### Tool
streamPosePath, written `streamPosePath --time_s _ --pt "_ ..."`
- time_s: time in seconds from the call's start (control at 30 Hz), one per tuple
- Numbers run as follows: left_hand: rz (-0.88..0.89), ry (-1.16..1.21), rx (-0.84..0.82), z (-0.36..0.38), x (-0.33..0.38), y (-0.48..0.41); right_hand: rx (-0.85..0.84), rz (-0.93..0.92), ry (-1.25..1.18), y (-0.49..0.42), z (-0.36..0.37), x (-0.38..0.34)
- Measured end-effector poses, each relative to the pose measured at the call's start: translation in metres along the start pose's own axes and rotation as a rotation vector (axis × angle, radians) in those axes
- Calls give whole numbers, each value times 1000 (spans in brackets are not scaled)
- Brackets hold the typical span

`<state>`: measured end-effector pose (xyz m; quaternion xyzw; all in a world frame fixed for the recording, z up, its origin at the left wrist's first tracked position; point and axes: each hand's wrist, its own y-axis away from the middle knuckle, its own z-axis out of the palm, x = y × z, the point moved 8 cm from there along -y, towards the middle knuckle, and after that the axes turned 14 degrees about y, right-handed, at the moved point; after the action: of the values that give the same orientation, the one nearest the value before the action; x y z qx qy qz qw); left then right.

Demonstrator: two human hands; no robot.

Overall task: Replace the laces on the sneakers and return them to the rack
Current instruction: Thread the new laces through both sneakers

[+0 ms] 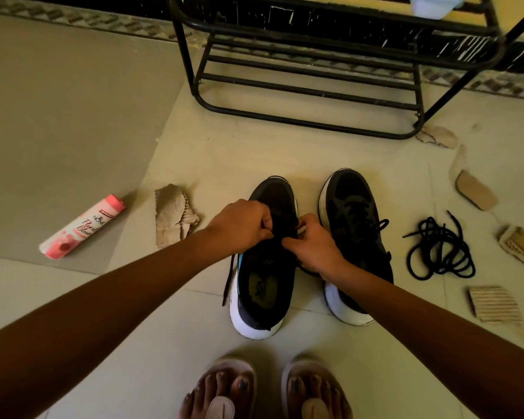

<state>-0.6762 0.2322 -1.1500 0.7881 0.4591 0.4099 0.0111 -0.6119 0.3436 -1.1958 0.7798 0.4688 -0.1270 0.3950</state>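
Head cam: the worked sneaker (263, 282) sits about dead centre on the tiled floor (285, 146), toe to 12, heel to 6. It has a black mesh upper, thick white sole, a blue strip on its 9 o'clock side, and the insole shows thru the open collar. The second sneaker (354, 219) stands just beside it at 3, same black/white, toe to 12, laced, w/ lace ends poking out toward 3. The black metal rack (300, 121) is at 12, well apart from both, its shelves bare as far as I can see. A spare lace (427, 234) lies in a loose black coil at 3. My left hand (242, 225) is over the worked sneaker's tongue, fingers curled tight, pinching the lace (229, 279), whose free end drops down the 9 o'clock side to the floor. My right hand (312, 243) comes in from 4, thumb and forefinger nipped together on the same lace at the eyelets. Both hands cover the eyelet rows, and it's black on black, so I can't tell how far the lacing has got. My right forearm hides part of the second sneaker's heel. Pink bottle (82, 226) lies at 9, cardboard scraps (173, 216) are scattered abt, and the sandals (224, 406) at 6 are cut off by the frame edge.
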Motion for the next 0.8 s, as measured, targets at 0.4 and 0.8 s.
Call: streamPosePath --time_s 0.4,0.8 --pt "-32 11 -715 7 0 37 -24 15 -26 -1 3 4" --pt "-156 115 -1295 43 13 90 -25 24 -57 0 7 7"
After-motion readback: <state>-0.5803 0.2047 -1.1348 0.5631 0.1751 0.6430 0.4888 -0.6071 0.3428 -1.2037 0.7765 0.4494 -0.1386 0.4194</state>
